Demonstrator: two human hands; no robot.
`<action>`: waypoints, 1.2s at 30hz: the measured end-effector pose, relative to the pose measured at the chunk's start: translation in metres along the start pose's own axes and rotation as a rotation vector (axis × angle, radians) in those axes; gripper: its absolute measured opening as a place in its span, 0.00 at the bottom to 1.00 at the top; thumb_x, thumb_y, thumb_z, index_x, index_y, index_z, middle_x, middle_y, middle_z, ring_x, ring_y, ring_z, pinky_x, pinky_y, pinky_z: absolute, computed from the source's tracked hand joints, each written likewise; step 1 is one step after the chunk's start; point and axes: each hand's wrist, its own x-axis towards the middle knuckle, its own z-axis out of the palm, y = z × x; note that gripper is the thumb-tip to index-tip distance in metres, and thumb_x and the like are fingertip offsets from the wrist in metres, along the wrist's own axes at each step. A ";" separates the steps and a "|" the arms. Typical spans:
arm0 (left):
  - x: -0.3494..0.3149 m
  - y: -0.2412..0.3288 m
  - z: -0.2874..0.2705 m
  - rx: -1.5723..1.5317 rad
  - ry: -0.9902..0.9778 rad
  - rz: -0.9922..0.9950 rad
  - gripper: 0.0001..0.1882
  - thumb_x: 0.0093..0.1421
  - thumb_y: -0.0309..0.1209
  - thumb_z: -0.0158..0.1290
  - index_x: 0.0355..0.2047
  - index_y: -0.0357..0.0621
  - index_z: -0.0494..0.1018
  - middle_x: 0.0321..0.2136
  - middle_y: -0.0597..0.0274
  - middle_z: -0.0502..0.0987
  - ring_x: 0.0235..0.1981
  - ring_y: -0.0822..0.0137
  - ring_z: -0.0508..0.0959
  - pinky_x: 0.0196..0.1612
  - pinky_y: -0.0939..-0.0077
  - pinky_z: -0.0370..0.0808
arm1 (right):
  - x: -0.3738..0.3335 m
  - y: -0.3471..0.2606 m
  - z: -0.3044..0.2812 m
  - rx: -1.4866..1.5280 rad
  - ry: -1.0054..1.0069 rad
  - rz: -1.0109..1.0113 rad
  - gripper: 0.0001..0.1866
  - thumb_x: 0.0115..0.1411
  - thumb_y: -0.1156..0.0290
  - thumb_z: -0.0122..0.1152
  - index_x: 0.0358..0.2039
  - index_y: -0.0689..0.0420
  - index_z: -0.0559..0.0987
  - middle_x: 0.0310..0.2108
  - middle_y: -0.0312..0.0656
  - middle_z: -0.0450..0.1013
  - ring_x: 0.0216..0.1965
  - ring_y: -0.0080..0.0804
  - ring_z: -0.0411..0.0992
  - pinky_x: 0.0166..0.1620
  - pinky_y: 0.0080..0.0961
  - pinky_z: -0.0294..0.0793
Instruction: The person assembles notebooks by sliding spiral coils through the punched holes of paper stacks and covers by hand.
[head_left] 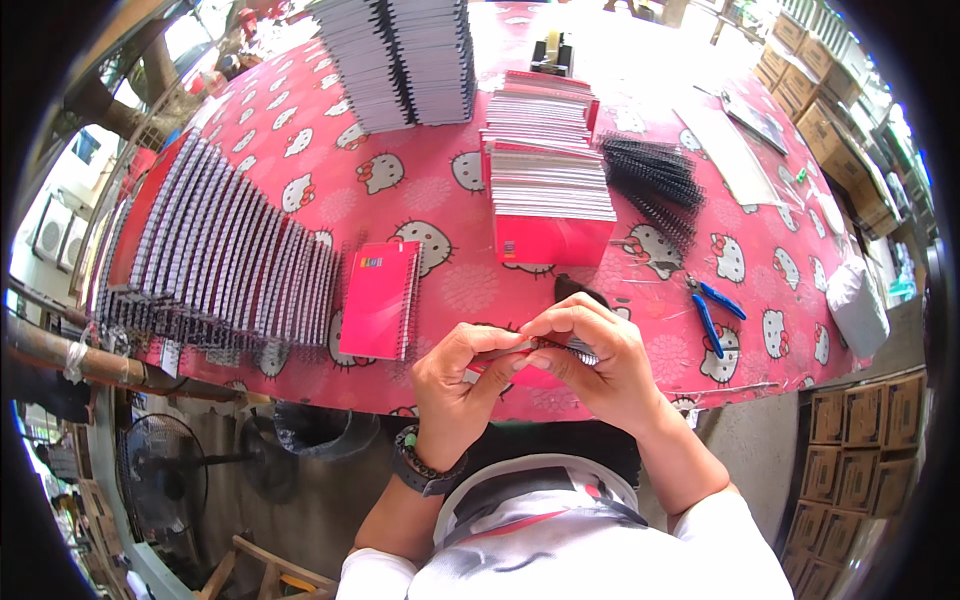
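Both hands meet near the table's front edge around a small pink spiral notebook, seen nearly edge-on and largely covered by fingers. My left hand pinches it with thumb and fingertips. Opposite, my right hand is closed on its other side, where some dark coil shows beneath the fingers. Left of them lies a coil-bound pink notebook, flat on the table. Blue-handled cutting pliers rest to the right of my right hand. A dark object is partly hidden behind the right hand's knuckles.
A long row of spiral notebooks leans along the left. Ahead are pink-covered booklets, loose black coils, tall notebook stacks and a tape dispenser. Cartons stand at lower right; a fan stands lower left.
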 end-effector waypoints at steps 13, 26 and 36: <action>-0.008 -0.005 -0.014 0.235 0.173 0.138 0.14 0.59 0.29 0.57 0.43 0.39 0.69 0.37 0.60 0.76 0.34 0.72 0.77 0.34 0.79 0.74 | 0.015 -0.004 0.012 -0.225 -0.125 -0.241 0.14 0.56 0.70 0.60 0.42 0.61 0.73 0.36 0.46 0.72 0.39 0.44 0.69 0.43 0.35 0.69; -0.019 -0.043 -0.097 1.185 0.496 -0.010 0.28 0.55 0.29 0.57 0.56 0.41 0.64 0.56 0.44 0.62 0.50 0.51 0.67 0.52 0.59 0.65 | 0.072 0.104 -0.037 -0.831 0.103 -0.229 0.14 0.48 0.76 0.61 0.38 0.53 0.77 0.37 0.37 0.70 0.44 0.39 0.66 0.47 0.35 0.66; 0.018 -0.015 -0.029 0.793 0.248 0.295 0.25 0.51 0.27 0.58 0.51 0.43 0.68 0.57 0.47 0.61 0.58 0.52 0.61 0.59 0.58 0.58 | 0.072 0.104 -0.037 -0.718 0.202 -0.289 0.10 0.47 0.79 0.61 0.31 0.54 0.76 0.29 0.39 0.71 0.38 0.41 0.70 0.45 0.37 0.68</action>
